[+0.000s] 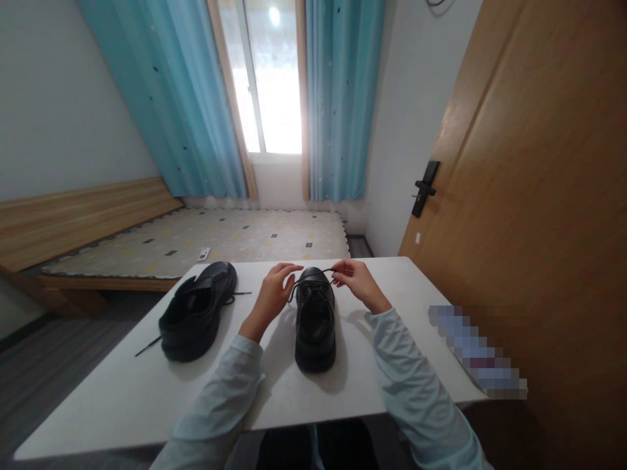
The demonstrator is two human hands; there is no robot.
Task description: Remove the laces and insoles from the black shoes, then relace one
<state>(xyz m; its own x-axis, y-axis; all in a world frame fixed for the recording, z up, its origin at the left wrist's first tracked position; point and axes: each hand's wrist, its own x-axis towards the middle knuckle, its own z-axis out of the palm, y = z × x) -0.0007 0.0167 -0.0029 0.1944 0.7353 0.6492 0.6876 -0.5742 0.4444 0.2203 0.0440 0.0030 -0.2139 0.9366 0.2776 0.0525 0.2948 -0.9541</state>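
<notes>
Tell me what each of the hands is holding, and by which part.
The left hand and right hand each pinch an end of the black lace of the right shoe, above its toe end. The other shoe lies untouched.

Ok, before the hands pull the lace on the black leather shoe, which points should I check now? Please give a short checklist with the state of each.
1. Left hand pinches a lace end: ok.
2. Right hand pinches the other end of the thin black lace: ok.
3. Black leather shoe between the hands stands flat on the white table: ok.
4. Second black shoe lies apart at the left, not touching: ok.
5. Lace crossed into a knot: cannot tell, too small.
</notes>
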